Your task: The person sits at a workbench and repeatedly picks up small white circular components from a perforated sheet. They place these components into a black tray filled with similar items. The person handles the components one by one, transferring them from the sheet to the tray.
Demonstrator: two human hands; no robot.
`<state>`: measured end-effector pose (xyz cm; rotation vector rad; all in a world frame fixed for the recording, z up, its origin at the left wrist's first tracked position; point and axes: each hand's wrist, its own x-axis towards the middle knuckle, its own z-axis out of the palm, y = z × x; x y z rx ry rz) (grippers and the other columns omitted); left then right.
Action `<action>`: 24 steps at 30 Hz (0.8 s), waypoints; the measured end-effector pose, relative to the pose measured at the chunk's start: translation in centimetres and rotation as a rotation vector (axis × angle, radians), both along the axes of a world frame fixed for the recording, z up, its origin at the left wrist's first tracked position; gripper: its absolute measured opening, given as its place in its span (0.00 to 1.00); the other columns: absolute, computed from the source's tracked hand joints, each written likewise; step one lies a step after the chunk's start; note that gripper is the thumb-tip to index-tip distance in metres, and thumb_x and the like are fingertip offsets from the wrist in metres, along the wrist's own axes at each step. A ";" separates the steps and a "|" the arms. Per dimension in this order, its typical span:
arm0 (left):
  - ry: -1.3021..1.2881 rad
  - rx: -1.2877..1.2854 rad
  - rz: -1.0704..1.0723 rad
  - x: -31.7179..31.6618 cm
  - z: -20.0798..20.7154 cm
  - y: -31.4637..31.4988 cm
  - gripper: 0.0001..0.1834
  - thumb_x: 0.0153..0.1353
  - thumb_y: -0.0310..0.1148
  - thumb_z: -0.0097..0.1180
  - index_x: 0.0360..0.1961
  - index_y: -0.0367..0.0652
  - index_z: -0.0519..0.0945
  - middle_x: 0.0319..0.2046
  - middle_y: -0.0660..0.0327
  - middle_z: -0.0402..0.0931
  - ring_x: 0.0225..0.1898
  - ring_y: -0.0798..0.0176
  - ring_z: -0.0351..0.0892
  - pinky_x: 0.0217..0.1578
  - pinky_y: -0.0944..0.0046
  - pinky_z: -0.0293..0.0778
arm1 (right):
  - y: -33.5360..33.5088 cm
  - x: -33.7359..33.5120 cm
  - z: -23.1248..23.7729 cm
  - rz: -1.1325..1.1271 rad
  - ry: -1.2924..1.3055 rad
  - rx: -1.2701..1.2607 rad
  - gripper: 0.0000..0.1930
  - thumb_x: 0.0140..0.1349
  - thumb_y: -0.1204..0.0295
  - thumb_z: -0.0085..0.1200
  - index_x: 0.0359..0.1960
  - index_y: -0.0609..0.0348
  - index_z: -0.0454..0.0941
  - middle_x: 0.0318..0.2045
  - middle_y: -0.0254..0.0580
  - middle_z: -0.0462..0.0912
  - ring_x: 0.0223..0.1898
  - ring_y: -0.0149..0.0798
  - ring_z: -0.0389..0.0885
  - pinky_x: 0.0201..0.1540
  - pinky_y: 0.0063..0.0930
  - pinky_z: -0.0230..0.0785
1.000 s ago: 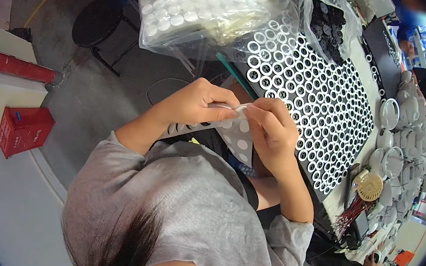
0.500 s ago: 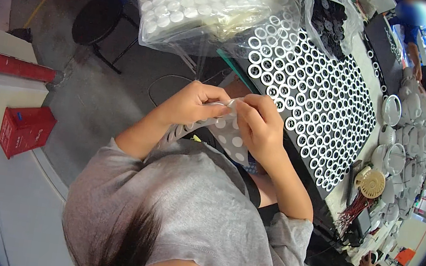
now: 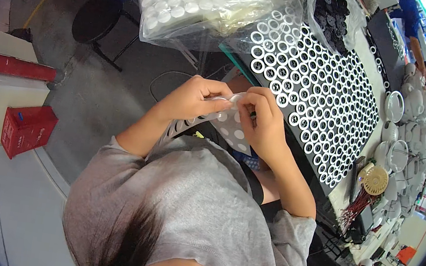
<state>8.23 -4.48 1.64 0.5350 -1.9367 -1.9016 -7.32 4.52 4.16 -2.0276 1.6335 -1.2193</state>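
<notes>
In front of my body I hold a sheet of round white stickers [image 3: 233, 132], its upper edge bent up between both hands. My left hand [image 3: 195, 99] is closed, thumb and fingers pinching the sheet. Close beside it, my right hand [image 3: 264, 123] is also closed, pinching the same edge where a white disc shows at the fingertips. The sheet hangs below the hands toward my lap, partly hidden by my wrists. Right of my hands, many white rings with black centres [image 3: 313, 100] lie in rows on a black board [image 3: 293, 133].
Clear bags of white discs [image 3: 187, 7] lie beyond my hands, beside a bag of black parts [image 3: 330, 16]. White housings [image 3: 398, 153] and a beige fan-like part [image 3: 374, 180] crowd the right. A black stool [image 3: 97, 18] and red box [image 3: 29, 130] stand left. Other people work at right.
Both hands stay on the sticker sheet, with my right fingers shifted slightly and curled more. The view has moved a little. At lower right, another person's hand now shows a white round part.
</notes>
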 end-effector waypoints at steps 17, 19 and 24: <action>0.162 -0.090 -0.009 -1.0 1.0 0.7 0.06 0.51 0.29 0.53 0.26 0.36 0.75 0.17 0.63 0.72 0.19 0.76 0.68 0.19 0.75 0.61 | 1.5 -0.5 1.5 0.003 -0.321 0.068 0.08 0.47 0.80 0.54 0.31 0.63 0.75 0.24 0.37 0.73 0.20 0.26 0.70 0.21 0.15 0.62; 0.188 -0.180 0.015 -0.9 0.8 0.8 0.05 0.49 0.27 0.54 0.25 0.36 0.75 0.17 0.61 0.72 0.18 0.73 0.69 0.19 0.74 0.62 | 1.6 -0.4 2.0 0.008 -0.257 0.082 0.08 0.46 0.80 0.54 0.31 0.63 0.75 0.25 0.37 0.72 0.20 0.26 0.70 0.21 0.16 0.62; 0.222 -0.316 0.093 -1.1 0.7 1.3 0.06 0.47 0.28 0.56 0.23 0.36 0.75 0.16 0.60 0.72 0.17 0.71 0.70 0.18 0.72 0.63 | 1.9 -0.5 1.6 -0.002 -0.155 0.084 0.08 0.44 0.81 0.55 0.30 0.62 0.75 0.25 0.39 0.72 0.20 0.30 0.70 0.20 0.18 0.62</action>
